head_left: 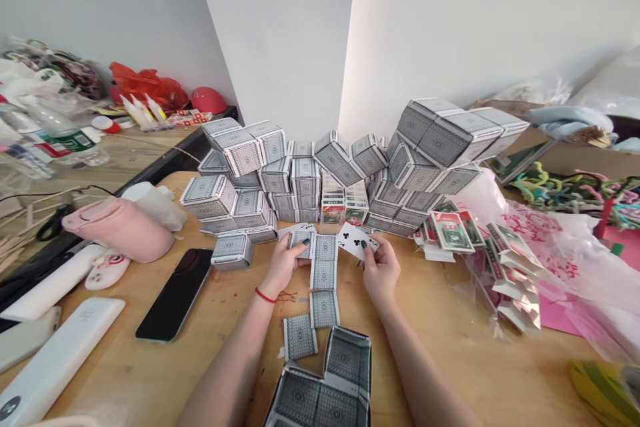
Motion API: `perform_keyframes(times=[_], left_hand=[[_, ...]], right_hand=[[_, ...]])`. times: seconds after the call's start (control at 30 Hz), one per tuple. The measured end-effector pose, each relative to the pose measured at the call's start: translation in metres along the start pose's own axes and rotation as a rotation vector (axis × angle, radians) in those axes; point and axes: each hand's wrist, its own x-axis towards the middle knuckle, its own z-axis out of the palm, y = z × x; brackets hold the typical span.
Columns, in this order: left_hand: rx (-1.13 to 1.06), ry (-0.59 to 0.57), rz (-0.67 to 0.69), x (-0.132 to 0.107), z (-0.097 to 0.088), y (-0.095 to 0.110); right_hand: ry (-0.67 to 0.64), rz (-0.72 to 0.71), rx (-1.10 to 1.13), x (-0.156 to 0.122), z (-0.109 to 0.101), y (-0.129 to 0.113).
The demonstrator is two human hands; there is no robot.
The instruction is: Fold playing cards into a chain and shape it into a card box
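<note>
On the wooden table [430, 327], the left hand [283, 265] pinches a grey-backed playing card [301, 243] and the right hand [381, 270] pinches a clubs card [354, 241], apparently folded. Both are just before a stacked wall of folded cards [300, 180], which stands near the table's far edge below a white room corner [273, 33]. A strip of cards [324, 280] lies between the hands; a black phone [175, 293] lies toward the left edge.

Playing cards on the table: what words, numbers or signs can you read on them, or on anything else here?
Playing card in the right hand: black club signs, no clear words; corner too small to read.
Red-and-green card boxes: print too small to read.
Water bottle label: too blurred to read.
</note>
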Motion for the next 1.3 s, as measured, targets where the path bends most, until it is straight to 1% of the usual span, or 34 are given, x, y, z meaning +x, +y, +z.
perform_keyframes(times=[0.13, 0.4, 0.53, 0.73, 1.0, 1.13, 1.3], left_hand=[[0.000, 0.036, 0.023, 0.000, 0.000, -0.002], [0.001, 0.051, 0.035, 0.001, -0.001, -0.003], [0.014, 0.043, 0.034, 0.001, -0.001, -0.002], [0.033, 0.048, 0.040, 0.001, -0.001, -0.002], [0.095, 0.038, 0.044, 0.001, -0.002, -0.002], [0.123, 0.058, 0.034, 0.000, -0.001, -0.002], [0.132, 0.032, 0.026, 0.000, -0.002, -0.002]], right_hand=[[-0.042, 0.035, 0.031, -0.001, 0.001, -0.001], [-0.148, 0.082, 0.066, 0.004, -0.002, -0.003], [-0.200, 0.135, 0.070, 0.007, -0.005, -0.003], [-0.260, 0.117, 0.096, 0.010, -0.009, -0.003], [-0.376, 0.177, 0.160, 0.015, -0.014, -0.002], [-0.406, 0.189, 0.175, 0.016, -0.015, -0.004], [-0.421, 0.203, 0.173, 0.017, -0.015, -0.004]])
